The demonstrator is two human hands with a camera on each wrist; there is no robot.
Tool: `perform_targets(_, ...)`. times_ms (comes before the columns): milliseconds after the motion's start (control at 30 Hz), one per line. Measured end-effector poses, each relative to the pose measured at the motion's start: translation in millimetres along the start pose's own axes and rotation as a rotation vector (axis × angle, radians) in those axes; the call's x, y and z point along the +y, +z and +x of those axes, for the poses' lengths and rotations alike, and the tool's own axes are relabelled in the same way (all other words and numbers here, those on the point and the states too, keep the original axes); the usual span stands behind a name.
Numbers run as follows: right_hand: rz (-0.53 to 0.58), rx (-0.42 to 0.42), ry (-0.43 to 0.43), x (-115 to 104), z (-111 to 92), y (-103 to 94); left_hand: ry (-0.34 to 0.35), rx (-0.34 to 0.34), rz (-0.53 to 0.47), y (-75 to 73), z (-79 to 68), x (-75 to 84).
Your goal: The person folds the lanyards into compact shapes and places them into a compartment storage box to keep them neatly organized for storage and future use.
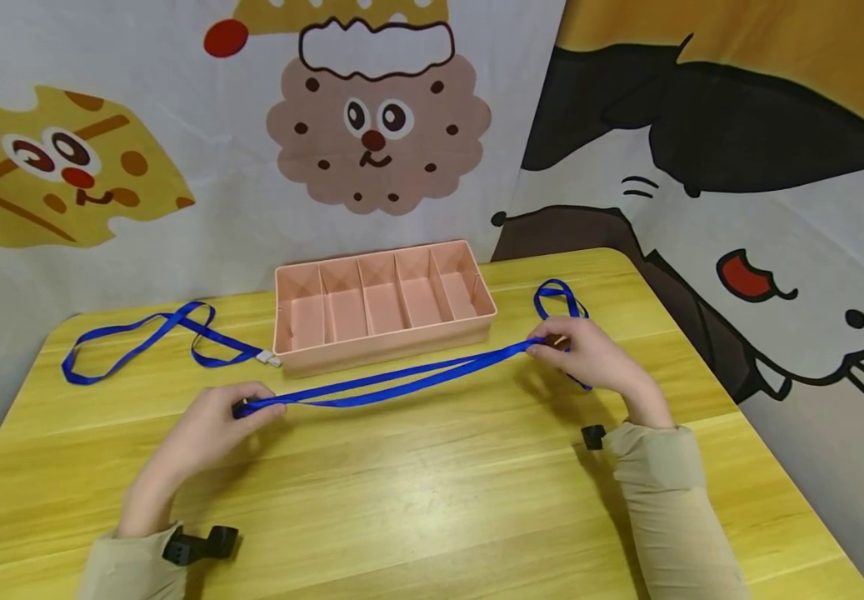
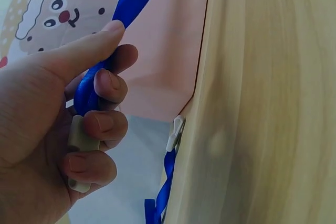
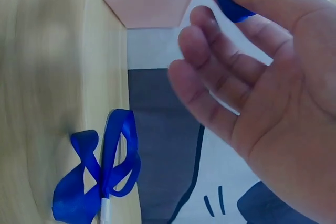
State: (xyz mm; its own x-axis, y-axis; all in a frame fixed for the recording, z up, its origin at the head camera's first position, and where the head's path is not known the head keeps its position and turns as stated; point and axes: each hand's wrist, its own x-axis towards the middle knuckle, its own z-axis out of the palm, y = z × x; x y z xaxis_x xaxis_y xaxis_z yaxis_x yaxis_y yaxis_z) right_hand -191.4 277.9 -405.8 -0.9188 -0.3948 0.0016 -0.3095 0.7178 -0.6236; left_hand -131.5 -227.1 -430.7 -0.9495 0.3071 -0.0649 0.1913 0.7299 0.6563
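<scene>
Both left hand [image 1: 210,425] and right hand [image 1: 589,354] grip a blue lanyard [image 1: 420,384], its pale fitting [image 2: 81,136] partly hidden

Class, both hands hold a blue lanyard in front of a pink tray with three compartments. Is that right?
Not quite: the pink tray has five compartments, not three, as the head view shows. The left hand and right hand do hold the blue lanyard in front of it.
</scene>
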Motion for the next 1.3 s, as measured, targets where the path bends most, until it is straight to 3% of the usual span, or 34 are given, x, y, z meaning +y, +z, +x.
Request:
perform_targets(133, 0.073, 0.022, 0.025, -3, 0, -3.7, -0.012, 0.003, 0.016, -2.3, -0.8, -0.6)
perform_targets(433, 0.401, 0.101, 0.144, -7, -5, -12.3, -0.018, -0.003, 0.022, -4.9, -1.5, -0.9)
perform_targets(600, 0.688, 0.171, 0.059, -5, -5, -12.3, -0.008, -0.034, -0.029, -4.6, -1.4, 1.1)
perform_targets(700, 0.854, 0.169, -0.002, -5, -6, -13.9, 0.014, -0.029, -0.057, -3.9, -1.9, 2.3)
perform_targets(800, 0.939, 0.149, -0.025, -6, -6, -15.7, 0.034, -0.011, -0.073, -3.6, -2.4, 2.9)
perform_targets(933, 0.914, 0.154, 0.0, -6, -5, -16.4, 0.047, 0.011, -0.084, -3.2, -2.6, 3.2)
perform_targets(1167, 0.804, 0.261, 0.027, -7, -5, -16.4, 0.047, 0.036, -0.1, -2.7, -2.1, 3.5)
perform_targets(1300, 0.795, 0.261, 0.032, -8, -4, -17.3, 0.036, 0.042, -0.104, -2.7, -1.7, 4.1)
